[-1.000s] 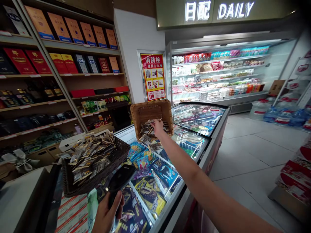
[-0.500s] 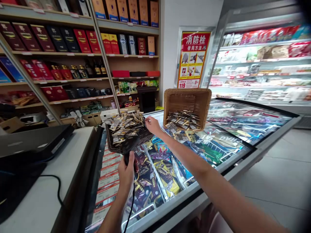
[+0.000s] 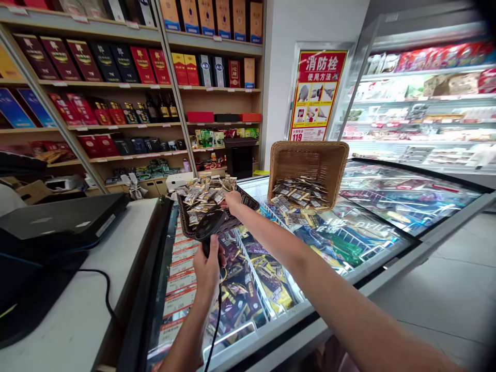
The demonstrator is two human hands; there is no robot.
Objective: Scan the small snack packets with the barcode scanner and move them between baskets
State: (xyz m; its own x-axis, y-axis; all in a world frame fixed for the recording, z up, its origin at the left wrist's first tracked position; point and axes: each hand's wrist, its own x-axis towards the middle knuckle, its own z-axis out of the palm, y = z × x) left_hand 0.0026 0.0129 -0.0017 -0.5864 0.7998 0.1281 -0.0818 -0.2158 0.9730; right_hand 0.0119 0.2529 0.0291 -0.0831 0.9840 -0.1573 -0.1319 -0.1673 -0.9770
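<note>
My left hand (image 3: 209, 262) is wrapped round the handle of a black corded barcode scanner (image 3: 210, 225), its head up against the front of a dark woven basket (image 3: 185, 216). That basket is heaped with small gold-and-silver packets (image 3: 202, 197). At the basket's right part, my right hand (image 3: 233, 201) has its fingers pinched on one small packet (image 3: 219, 196), partly hidden by the fingertips. Farther right, a tan wicker basket (image 3: 309, 150) lies tipped toward me with more such packets (image 3: 299, 193) inside, some spilling onto the glass.
Both baskets rest on a glass-topped chest freezer (image 3: 387, 227) filled with packaged goods. Price labels (image 3: 180, 289) line its left side. A white counter (image 3: 77, 305) with a black device (image 3: 58, 219) stands left. Shelves of boxes (image 3: 147, 64) and a lit refrigerated cabinet (image 3: 426, 103) stand behind.
My right hand has moved left, from the basket's right rim in among the packets. The scanner's head has lifted slightly. The whole view has shifted a little to the left.
</note>
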